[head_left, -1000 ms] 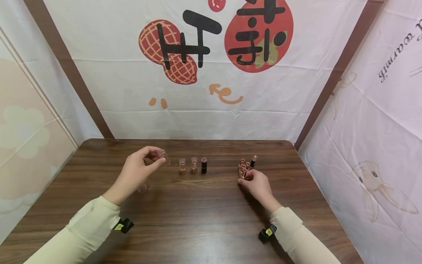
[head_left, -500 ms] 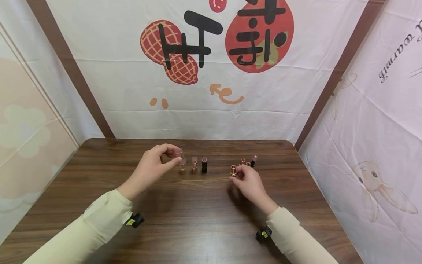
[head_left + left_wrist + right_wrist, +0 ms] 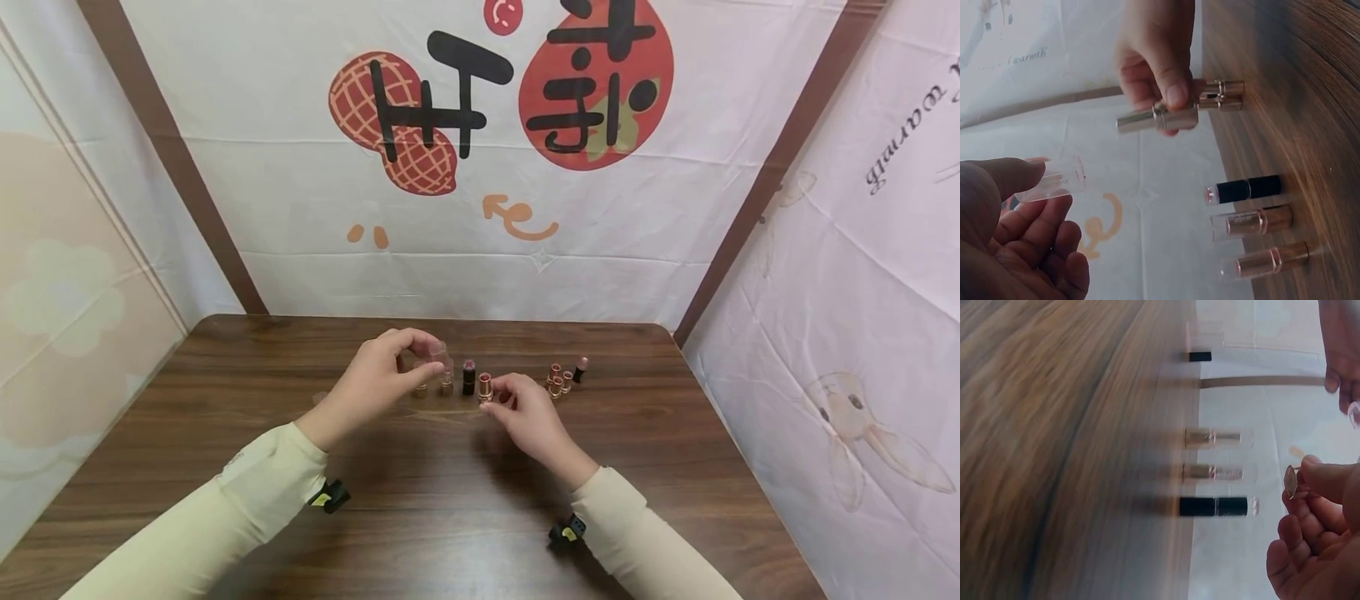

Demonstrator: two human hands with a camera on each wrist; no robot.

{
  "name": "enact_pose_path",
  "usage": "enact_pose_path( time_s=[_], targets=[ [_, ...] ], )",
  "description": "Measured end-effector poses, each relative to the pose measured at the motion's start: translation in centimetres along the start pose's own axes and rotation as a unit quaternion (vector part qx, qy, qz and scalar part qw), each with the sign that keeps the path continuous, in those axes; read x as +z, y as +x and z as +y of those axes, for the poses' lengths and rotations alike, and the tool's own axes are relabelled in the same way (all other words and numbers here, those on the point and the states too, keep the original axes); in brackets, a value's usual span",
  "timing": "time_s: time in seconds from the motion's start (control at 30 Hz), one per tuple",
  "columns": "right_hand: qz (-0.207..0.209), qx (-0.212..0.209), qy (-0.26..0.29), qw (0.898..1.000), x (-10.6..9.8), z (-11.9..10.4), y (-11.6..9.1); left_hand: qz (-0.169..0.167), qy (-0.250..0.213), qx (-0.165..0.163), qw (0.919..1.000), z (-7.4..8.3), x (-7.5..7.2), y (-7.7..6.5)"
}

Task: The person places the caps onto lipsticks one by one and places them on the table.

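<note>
My left hand (image 3: 375, 379) pinches a clear cap (image 3: 1063, 178) between thumb and fingers, held above the table. Between the thumb and fingers of my right hand (image 3: 534, 417) is a gold lipstick tube (image 3: 1138, 121), uncapped, raised off the table to the right of the standing row. That row holds a black lipstick (image 3: 1249, 189) with a clear top and two gold lipsticks (image 3: 1260, 222) under clear caps, all upright. In the head view my left fingers and the cap partly hide the gold pair. Cap and held tube are apart.
Several uncapped gold lipsticks (image 3: 556, 386) stand clustered on the right of the wooden table (image 3: 420, 500), beside a black lipstick (image 3: 581, 369) with a pinkish tip. A small black object (image 3: 1200, 357) shows at the far left, near faint clear pieces. Fabric walls surround the table.
My left hand has moved right with the clear cap, to above the gold pair. The right hand has lifted a gold lipstick from the cluster and carried it left, near the black one.
</note>
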State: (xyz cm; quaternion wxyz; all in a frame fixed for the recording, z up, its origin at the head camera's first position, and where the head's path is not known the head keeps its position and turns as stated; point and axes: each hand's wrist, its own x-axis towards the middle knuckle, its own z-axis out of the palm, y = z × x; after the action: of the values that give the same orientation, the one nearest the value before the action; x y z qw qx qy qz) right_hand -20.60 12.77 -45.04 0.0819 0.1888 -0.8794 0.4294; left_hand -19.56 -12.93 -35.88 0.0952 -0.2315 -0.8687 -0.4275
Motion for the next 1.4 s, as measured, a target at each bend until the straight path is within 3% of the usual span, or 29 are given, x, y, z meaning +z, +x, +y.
enact_pose_path(
  time_s=[0.27,0.5,0.87,1.0,1.4],
  targets=[
    [-0.027,-0.029,-0.018,0.999,1.0,-1.5,0.3,-0.015,0.009,0.013,0.9998,0.4,0.7,0.2],
    [-0.048,-0.025,-0.013,0.998,1.4,-2.4,0.4,-0.041,0.009,0.012,0.999,0.3,1.1,0.0],
    [-0.064,0.005,0.065,0.996,1.2,-3.2,0.4,-0.067,0.011,0.012,0.9976,-0.3,1.7,-0.2],
    [-0.066,-0.006,0.059,0.996,1.2,-3.2,0.3,-0.071,0.006,0.014,0.9974,-0.4,1.7,-0.3],
    [-0.044,-0.068,0.04,0.996,1.1,-3.8,0.2,-0.086,0.024,0.063,0.994,-0.6,1.5,0.0]
  ],
)
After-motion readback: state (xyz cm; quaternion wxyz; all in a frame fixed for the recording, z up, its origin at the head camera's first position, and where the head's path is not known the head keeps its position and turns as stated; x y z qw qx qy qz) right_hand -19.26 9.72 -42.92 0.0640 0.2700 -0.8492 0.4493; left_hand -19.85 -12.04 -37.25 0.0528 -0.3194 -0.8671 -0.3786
